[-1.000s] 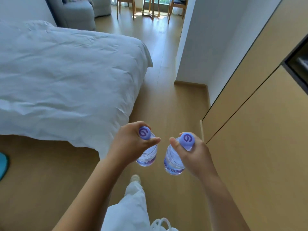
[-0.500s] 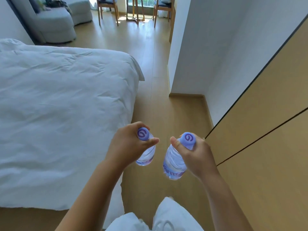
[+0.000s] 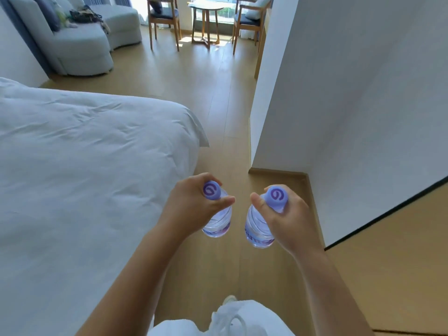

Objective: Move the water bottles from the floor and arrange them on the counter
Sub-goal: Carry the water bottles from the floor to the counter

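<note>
Above the wooden floor (image 3: 218,98), the left hand (image 3: 191,209) grips the neck of the left water bottle (image 3: 218,221), fingers curled below its purple cap (image 3: 211,189). The right hand (image 3: 288,219) grips the right water bottle (image 3: 257,229) likewise, below its purple cap (image 3: 276,194). Both bottles hang upright beneath the hands, near each other but apart. Count: two bottles, two caps. A white bed (image 3: 84,166) lies left; wooden cabinet panels (image 3: 400,263) stand right.

The left hand (image 3: 191,204) grips one clear plastic water bottle with a lilac cap (image 3: 217,223), just left of the right hand (image 3: 286,219) gripping another clear, lilac-capped plastic water bottle (image 3: 258,230). Both hang above the light wooden plank floor (image 3: 225,105), between the white-quilted bed (image 3: 84,166) on the left and the tan wooden cabinet front (image 3: 400,263) on the right.
</note>
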`<state>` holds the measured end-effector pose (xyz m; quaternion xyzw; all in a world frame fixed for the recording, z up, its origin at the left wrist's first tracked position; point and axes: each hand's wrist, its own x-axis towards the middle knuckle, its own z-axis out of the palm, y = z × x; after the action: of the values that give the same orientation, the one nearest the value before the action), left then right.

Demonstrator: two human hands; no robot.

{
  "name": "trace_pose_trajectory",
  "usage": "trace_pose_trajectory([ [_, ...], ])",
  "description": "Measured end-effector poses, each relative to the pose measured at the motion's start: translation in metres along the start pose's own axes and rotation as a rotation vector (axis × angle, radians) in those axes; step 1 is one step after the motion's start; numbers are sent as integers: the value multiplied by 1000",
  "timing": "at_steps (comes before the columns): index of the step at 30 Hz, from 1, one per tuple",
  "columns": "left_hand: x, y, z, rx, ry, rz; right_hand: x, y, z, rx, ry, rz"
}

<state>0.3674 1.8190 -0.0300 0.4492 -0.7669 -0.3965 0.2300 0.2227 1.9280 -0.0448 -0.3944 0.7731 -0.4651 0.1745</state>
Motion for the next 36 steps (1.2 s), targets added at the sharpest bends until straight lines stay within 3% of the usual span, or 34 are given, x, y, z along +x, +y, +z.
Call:
trace_pose_trajectory([
  [11,198,-8,1,62,59,-18,210,13,42,11,-100,-14],
  [26,526,-21,-56,89,37,85,502,-30,145,166,63,18],
  [36,707,-29,-32,78,-16,37,680,-11,177,179,78,74],
])
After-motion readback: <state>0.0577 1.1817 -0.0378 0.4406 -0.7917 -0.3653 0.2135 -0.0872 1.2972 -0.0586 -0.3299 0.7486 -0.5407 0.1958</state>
